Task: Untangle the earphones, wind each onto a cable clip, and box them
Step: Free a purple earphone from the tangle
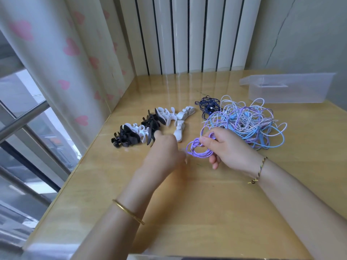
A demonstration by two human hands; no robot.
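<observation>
Head view: the right hand (231, 150) grips a wound purple coil (199, 150), which looks light, soft and springy and is best pinched across its loops. The left hand (165, 147) is at the clips (142, 128), but blur hides whether its fingers hold one. The tangle (247, 121) lies just behind. The box (289, 92) sits by the counter's (206, 212) far right edge, and there is open wood in front of the hands.

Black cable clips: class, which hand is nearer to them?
Left. The left hand reaches the black cable clips; the right hand sits farther right, holding a coiled purple earphone.
</observation>
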